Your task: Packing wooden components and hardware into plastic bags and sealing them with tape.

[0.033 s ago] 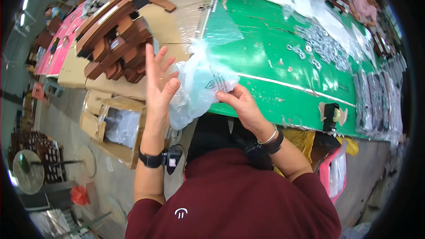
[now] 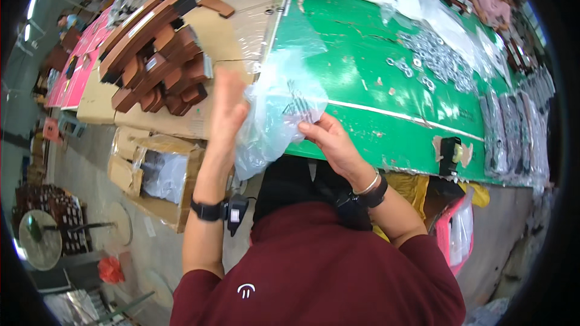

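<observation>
Plastic bag (image 2: 275,102), translucent, printed: at near left edge of green table (image 2: 386,130), right of wooden parts (image 2: 160,60); flatter, more spread than earlier bunched form. Right hand (image 2: 335,143): pinching bag's right side, as before. Left hand (image 2: 228,108): fingers extended, now blurrier; bag contact unclear.

Bag (image 2: 275,108), centre: see-through, bluish white, dark print (image 2: 297,102). Table (image 2: 356,72), 2 o'clock: bright green, one white line (image 2: 399,118) across. Wood pieces (image 2: 163,66), 10 o'clock: reddish brown, black patches. Wearer's shirt (image 2: 326,259), 6 o'clock: maroon, white smile mark (image 2: 246,290). Basket (image 2: 444,238), 4 o'clock: pink.
</observation>
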Tool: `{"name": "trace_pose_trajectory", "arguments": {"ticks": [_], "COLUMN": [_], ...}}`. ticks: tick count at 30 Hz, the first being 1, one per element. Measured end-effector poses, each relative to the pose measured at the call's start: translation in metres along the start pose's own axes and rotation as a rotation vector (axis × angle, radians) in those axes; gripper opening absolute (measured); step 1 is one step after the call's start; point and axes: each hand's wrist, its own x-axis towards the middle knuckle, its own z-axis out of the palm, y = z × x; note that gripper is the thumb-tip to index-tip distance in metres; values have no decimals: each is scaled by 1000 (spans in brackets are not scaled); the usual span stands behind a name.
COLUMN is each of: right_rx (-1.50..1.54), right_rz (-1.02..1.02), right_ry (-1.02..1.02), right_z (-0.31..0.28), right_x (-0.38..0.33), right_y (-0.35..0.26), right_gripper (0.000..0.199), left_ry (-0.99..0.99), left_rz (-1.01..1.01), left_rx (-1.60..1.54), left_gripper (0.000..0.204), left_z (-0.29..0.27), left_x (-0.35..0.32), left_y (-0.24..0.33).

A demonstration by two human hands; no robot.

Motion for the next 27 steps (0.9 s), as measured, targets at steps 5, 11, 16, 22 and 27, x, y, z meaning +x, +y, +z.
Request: {"name": "trace_pose_trajectory", "arguments": {"ticks": [5, 11, 16, 22, 27], "right_rx": [79, -178, -1088, -1250, -1246], "right_rz": [17, -205, -247, -146, -70], "right_ry": [108, 376, 663, 737, 629], "right_z": [-41, -106, -160, -152, -156], "right_x": [-8, -17, -7, -23, -18], "right_y": [-1, -4, 8, -16, -28], "right_gripper": [34, 29, 29, 34, 41], "left_ry": [-513, -336, -59, -489, -835], "left_rz": [-515, -615, 52, 560, 300], "left_rx": [-119, -61, 1077, 1067, 1302], "left_gripper": [83, 20, 30, 50, 88], "left_z": [16, 23, 14, 98, 89], "left_x": [22, 56, 81, 53, 9], "left_y": [-76, -89, -107, -82, -122]}}
